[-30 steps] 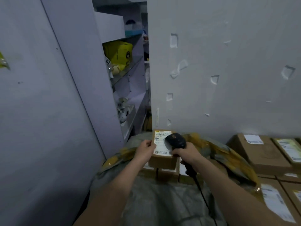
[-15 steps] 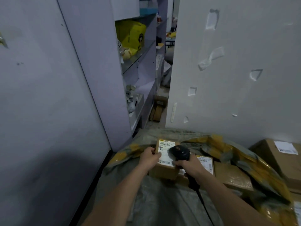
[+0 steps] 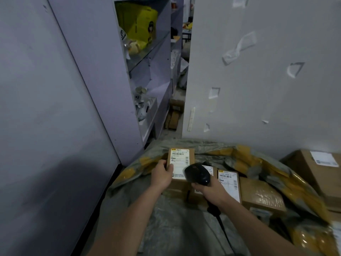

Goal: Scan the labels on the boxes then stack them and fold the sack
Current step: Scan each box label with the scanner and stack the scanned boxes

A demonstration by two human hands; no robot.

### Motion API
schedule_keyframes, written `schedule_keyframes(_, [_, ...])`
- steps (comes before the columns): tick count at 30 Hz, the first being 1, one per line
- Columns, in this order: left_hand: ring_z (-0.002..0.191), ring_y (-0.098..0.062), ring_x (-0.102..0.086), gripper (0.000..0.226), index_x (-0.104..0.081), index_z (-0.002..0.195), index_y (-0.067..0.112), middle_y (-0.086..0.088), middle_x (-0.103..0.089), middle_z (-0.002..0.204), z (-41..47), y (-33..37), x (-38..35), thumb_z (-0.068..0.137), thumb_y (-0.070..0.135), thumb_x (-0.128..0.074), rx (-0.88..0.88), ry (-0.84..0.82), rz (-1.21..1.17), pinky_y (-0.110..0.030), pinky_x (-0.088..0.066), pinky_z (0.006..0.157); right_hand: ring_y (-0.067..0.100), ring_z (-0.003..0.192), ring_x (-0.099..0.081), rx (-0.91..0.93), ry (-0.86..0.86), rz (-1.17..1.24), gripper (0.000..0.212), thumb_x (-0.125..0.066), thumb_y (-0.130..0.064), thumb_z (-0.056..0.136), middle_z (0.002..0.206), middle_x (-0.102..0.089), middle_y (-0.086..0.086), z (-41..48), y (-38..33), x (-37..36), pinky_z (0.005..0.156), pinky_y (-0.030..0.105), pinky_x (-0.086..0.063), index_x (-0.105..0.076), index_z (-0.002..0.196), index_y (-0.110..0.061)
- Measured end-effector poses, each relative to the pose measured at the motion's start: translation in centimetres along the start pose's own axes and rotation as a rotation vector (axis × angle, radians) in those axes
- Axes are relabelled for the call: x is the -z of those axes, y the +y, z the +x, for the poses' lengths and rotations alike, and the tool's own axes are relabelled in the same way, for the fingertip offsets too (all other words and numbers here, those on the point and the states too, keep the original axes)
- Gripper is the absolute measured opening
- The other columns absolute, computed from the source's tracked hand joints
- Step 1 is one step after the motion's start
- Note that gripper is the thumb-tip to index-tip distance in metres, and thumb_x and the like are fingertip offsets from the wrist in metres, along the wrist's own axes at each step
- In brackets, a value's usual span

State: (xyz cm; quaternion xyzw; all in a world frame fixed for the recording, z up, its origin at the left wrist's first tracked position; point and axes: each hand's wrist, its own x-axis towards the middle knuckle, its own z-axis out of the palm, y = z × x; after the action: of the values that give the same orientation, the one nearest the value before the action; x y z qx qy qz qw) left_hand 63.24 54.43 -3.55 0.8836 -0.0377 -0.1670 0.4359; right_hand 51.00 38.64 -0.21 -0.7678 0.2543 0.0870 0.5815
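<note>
Fingers (image 3: 162,163) of the left hand (image 3: 162,175) curl round the left edge of a small cardboard box (image 3: 191,154), with the thumb lying over the lower corner of its white shipping label (image 3: 180,159). The box is held label up, above the open mouth of the sack (image 3: 166,218).

The right hand (image 3: 210,191) grips the handle of a black barcode scanner (image 3: 197,174), its fingers wrapped closed round it. The scanner's head is just beside the held box, at the label's lower right corner. A dark cable (image 3: 223,228) runs from the handle down along the right forearm.

Under and to the right of the hands, a second labelled box (image 3: 228,183) lies flat in the sack. Just beside it is a plain taped box (image 3: 260,195). The sack is grey with crumpled yellow folds and spreads across the floor around these boxes.

At the right edge, outside the sack, a larger carton (image 3: 313,170) with its own white label stands against the white wall (image 3: 258,98), which carries scraps of tape (image 3: 239,47). To the left a pale shelf unit (image 3: 147,74) holds a yellow package (image 3: 138,24) and small white items too dim to name.
</note>
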Motion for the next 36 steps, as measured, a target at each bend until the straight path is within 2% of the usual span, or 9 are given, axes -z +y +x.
schedule_keyframes(6, [0.081, -0.005, -0.06, 0.028, -0.055, 0.126, 0.014, 0.003, -0.066, 0.112, 0.1, 0.3, 0.9, 0.102, 0.028, -0.053, 0.034, -0.025, 0.005, -0.016, -0.044, 0.057, 0.016, 0.094, -0.066, -0.052, 0.142, -0.011, 0.015, -0.073, -0.015, 0.09, 0.098, -0.072, 0.0, -1.1, 0.9, 3.9, 0.084, 0.038, -0.055, -0.067, 0.101, -0.024])
schedule_keyframes(9, [0.081, -0.006, -0.066, 0.028, -0.061, 0.119, 0.013, 0.002, -0.071, 0.107, -0.4, 1.4, 2.2, 0.1, 0.034, -0.054, 0.005, 0.0, 0.019, -0.019, -0.047, 0.057, 0.026, 0.081, -0.061, -0.062, 0.23, -0.065, 0.014, -0.07, -0.003, 0.085, 0.087, -0.066, 0.016, -2.2, 0.8, 6.1, 0.081, 0.053, -0.056, -0.067, 0.098, -0.001])
schedule_keyframes(13, [0.09, -0.01, -0.061, 0.011, -0.057, 0.11, 0.019, 0.012, -0.062, 0.099, -2.0, 4.5, 3.8, 0.101, 0.024, -0.053, -0.097, 0.007, 0.063, -0.021, -0.045, 0.067, 0.024, 0.074, -0.058, -0.066, 0.333, -0.074, 0.016, -0.071, -0.002, 0.083, 0.084, -0.061, 0.016, -4.5, 0.2, 8.5, 0.068, 0.035, -0.047, -0.065, 0.097, -0.004])
schedule_keyframes(15, [0.112, -0.02, -0.06, 0.031, -0.055, 0.13, 0.014, 0.002, -0.062, 0.122, -2.6, 6.2, 4.0, 0.1, 0.022, -0.053, -0.146, -0.021, 0.088, -0.035, -0.051, 0.09, 0.025, 0.075, -0.059, -0.056, 0.356, -0.069, 0.018, -0.071, -0.001, 0.083, 0.084, -0.062, 0.017, -5.9, -0.1, 9.6, 0.066, 0.033, -0.046, -0.065, 0.1, 0.0])
schedule_keyframes(17, [0.12, -0.023, -0.057, 0.039, -0.052, 0.138, 0.012, -0.005, -0.058, 0.136, -3.6, 7.8, 3.8, 0.099, 0.02, -0.053, -0.184, -0.04, 0.092, -0.039, -0.048, 0.1, 0.027, 0.077, -0.062, -0.041, 0.37, -0.064, 0.016, -0.071, -0.001, 0.082, 0.083, -0.064, 0.017, -7.4, -0.4, 10.7, 0.069, 0.035, -0.049, -0.065, 0.097, 0.001])
schedule_keyframes(19, [0.119, -0.022, -0.055, 0.041, -0.049, 0.139, 0.013, -0.005, -0.055, 0.139, -4.8, 9.2, 3.3, 0.1, 0.02, -0.054, -0.213, -0.053, 0.091, -0.034, -0.046, 0.094, 0.024, 0.075, -0.061, -0.015, 0.396, -0.056, 0.01, -0.071, 0.0, 0.083, 0.079, -0.062, 0.012, -9.4, -1.0, 11.8, 0.068, 0.033, -0.048, -0.063, 0.088, -0.003])
schedule_keyframes(23, [0.098, -0.015, -0.051, 0.039, -0.047, 0.14, 0.012, -0.004, -0.054, 0.134, -7.1, 11.9, 1.7, 0.101, 0.019, -0.051, -0.267, -0.043, 0.082, -0.026, -0.04, 0.075, 0.023, 0.08, -0.059, 0.024, 0.43, -0.013, 0.018, -0.07, 0.0, 0.084, 0.083, -0.06, 0.01, -13.2, -1.2, 14.8, 0.074, 0.036, -0.048, -0.059, 0.088, -0.014])
schedule_keyframes(31, [0.102, -0.021, -0.054, 0.034, -0.056, 0.131, 0.01, -0.007, -0.061, 0.118, -12.0, 17.5, -5.6, 0.099, 0.023, -0.054, -0.326, -0.068, 0.101, -0.035, -0.045, 0.093, 0.019, 0.075, -0.052, 0.066, 0.48, 0.041, 0.021, -0.066, 0.003, 0.086, 0.083, -0.054, 0.008, -18.3, 2.2, 23.9, 0.066, 0.03, -0.044, -0.057, 0.095, -0.013])
schedule_keyframes(36, [0.104, -0.026, -0.059, 0.033, -0.059, 0.128, 0.007, -0.011, -0.064, 0.115, -16.3, 21.2, -12.3, 0.098, 0.019, -0.054, -0.346, -0.091, 0.126, -0.035, -0.045, 0.088, 0.023, 0.077, -0.059, 0.052, 0.501, 0.037, 0.023, -0.069, 0.001, 0.082, 0.087, -0.061, 0.013, -20.8, 6.9, 31.4, 0.071, 0.035, -0.049, -0.064, 0.104, -0.005])
